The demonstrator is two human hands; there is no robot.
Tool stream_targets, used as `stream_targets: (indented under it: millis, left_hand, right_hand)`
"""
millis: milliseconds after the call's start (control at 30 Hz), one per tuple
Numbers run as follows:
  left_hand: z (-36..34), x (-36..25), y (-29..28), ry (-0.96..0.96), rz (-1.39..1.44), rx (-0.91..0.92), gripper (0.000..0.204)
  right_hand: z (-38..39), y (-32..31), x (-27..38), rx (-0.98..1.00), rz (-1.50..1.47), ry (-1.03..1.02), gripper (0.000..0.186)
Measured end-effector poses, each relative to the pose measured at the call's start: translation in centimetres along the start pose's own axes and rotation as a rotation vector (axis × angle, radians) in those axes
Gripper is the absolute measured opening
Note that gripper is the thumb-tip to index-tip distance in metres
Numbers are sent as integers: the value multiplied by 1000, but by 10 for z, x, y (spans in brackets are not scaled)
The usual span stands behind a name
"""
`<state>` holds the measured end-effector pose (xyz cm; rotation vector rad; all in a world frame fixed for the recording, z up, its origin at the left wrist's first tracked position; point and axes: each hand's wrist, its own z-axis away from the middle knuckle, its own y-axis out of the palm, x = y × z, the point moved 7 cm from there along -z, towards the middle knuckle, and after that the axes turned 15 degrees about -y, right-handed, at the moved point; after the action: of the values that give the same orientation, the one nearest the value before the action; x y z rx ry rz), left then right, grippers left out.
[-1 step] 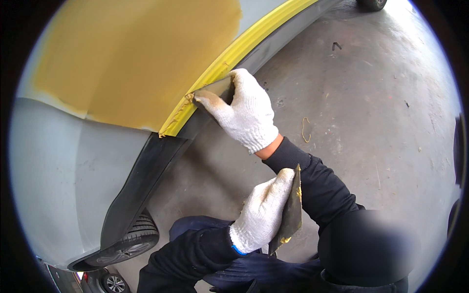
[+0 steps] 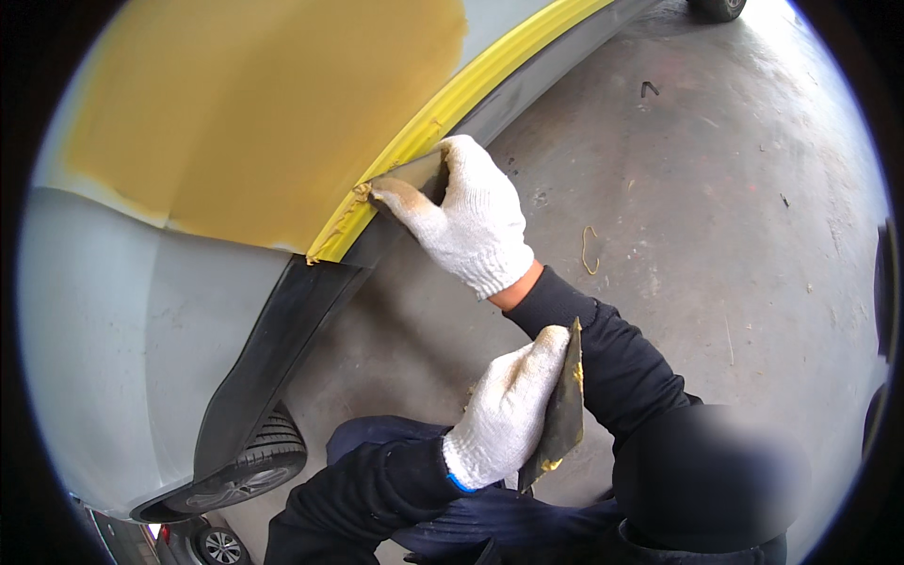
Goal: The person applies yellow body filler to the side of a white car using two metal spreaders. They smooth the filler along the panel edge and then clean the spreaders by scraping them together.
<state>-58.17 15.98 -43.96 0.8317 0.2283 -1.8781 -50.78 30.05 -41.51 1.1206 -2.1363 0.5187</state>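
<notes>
My right hand (image 2: pixel 480 212), in a white knit glove, grips a flat, dark-edged spreader (image 2: pixel 414 169) against a bright yellow strip (image 2: pixel 499 56) along the lower edge of a car panel (image 2: pixel 254 104) coated in mustard yellow. Rough lumps of yellow paste cling to the strip around the spreader's tip and down to its lower end. Lower down, my left hand (image 2: pixel 499 405), also gloved, is closed on a thin dark metal plate (image 2: pixel 556 419) smeared with yellow paste.
The grey-blue bodywork (image 2: pixel 94 320) continues left above black trim (image 2: pixel 245 386) and a tyre (image 2: pixel 268 452). The concrete floor (image 2: pixel 697 217) holds a yellow loop (image 2: pixel 590 250) and small scraps. Another car's wheel (image 2: pixel 221 544) shows at bottom left, a tyre (image 2: pixel 720 8) at top right.
</notes>
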Motion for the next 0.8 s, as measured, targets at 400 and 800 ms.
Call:
stream_targets:
  millis: [400, 800]
  left_hand:
    - [15, 0, 3, 35, 23, 38, 52]
    - [21, 6, 1, 72, -8, 53, 48]
  right_hand:
    - [18, 27, 25, -36, -26, -50, 54]
    - [23, 33, 36, 15, -20, -35, 54]
